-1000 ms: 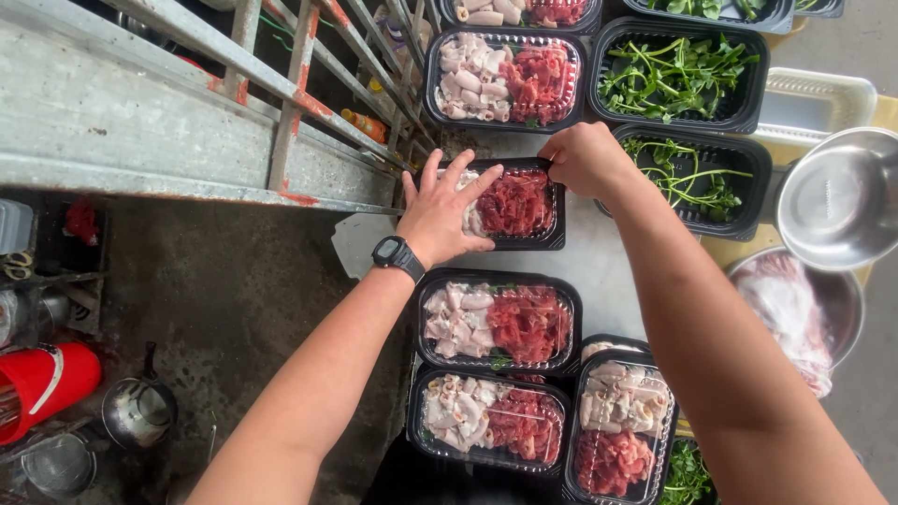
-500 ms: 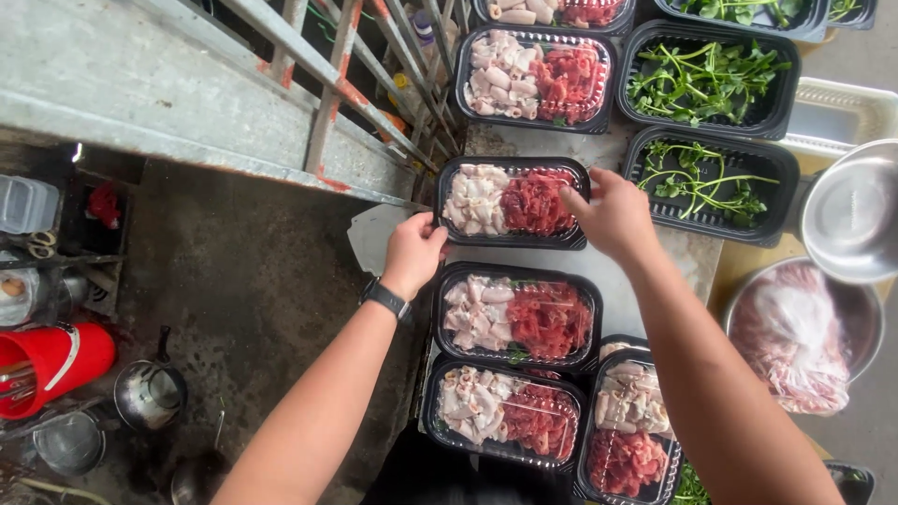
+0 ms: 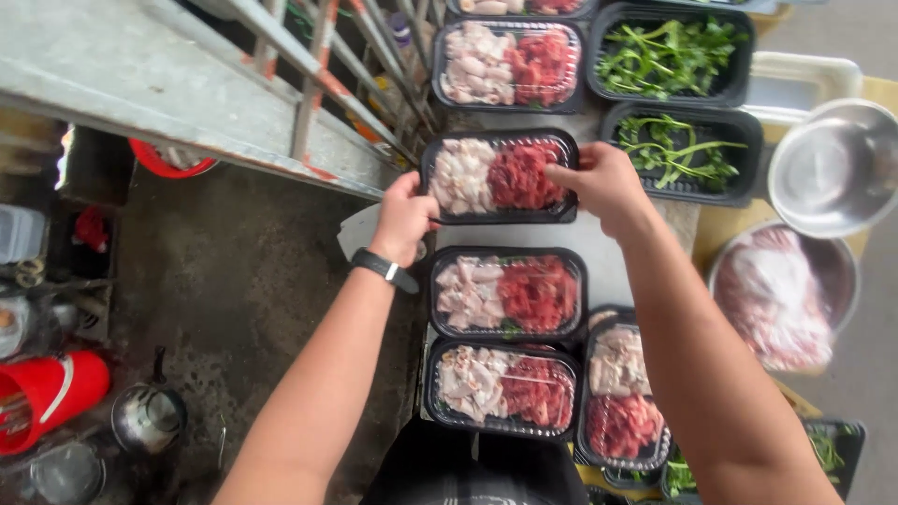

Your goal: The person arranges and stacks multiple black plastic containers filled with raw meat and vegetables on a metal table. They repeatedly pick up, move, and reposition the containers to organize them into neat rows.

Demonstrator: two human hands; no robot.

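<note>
Now both hands grasp one black meat tray point(image 3: 499, 177) at its two ends: the left hand point(image 3: 404, 217) grips the left edge, the right hand point(image 3: 601, 182) pinches the right edge, fingers over the clear lid. It sits on the counter point(image 3: 599, 266), pale meat on its left, red meat on its right. Another meat tray point(image 3: 508, 65) lies just beyond it, and two more point(image 3: 508, 295) sit nearer the person. Trays of greens point(image 3: 678, 154) lie to the right, beside a steel bowl point(image 3: 832, 168).
</note>
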